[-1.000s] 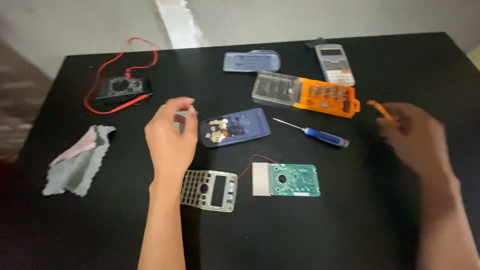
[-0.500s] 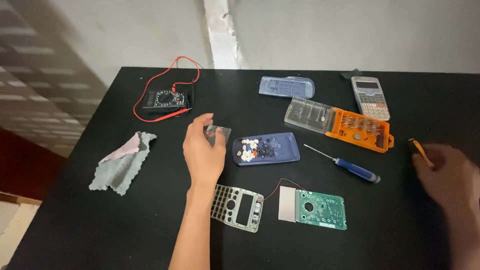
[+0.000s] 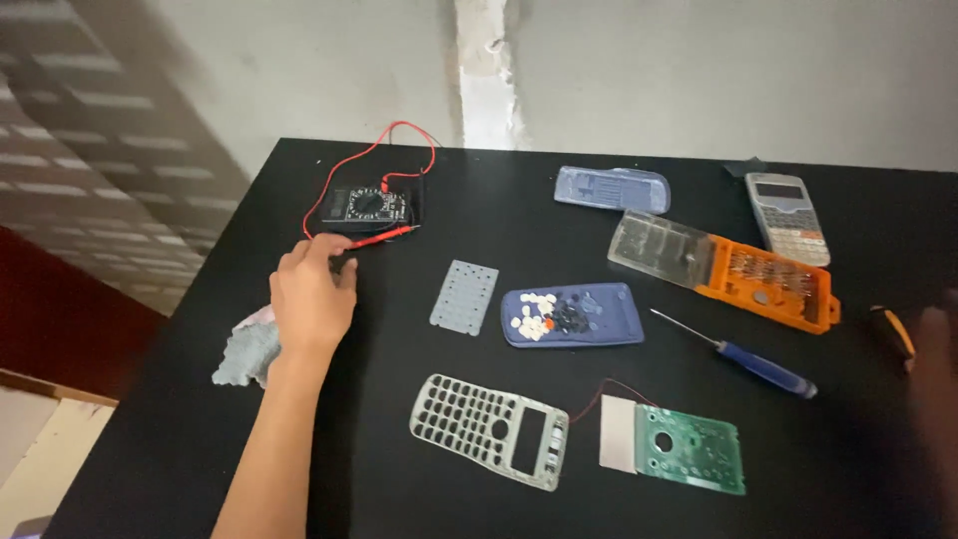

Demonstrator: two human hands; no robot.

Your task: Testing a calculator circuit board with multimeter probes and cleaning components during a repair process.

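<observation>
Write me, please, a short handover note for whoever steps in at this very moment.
Left hand: by the multimeter's red probe; grip unclear.
Right hand: blurred at the table's right edge beside an orange-handled tool; grip unclear.
Done: calculator opened. Keypad mat, blue shell holding loose keys, front frame and circuit board lie apart mid-table, screwdriver to their right.
Left: nothing refitted.

Your tabletop [image 3: 699,509] is black. On it: a black multimeter [image 3: 367,205] with red leads [image 3: 384,150] — just below it, a pale grey keypad mat [image 3: 465,295]. Right of that mat, a blue calculator shell [image 3: 599,317] dotted with white keys [image 3: 533,311] — then a green circuit board [image 3: 692,461].
</observation>
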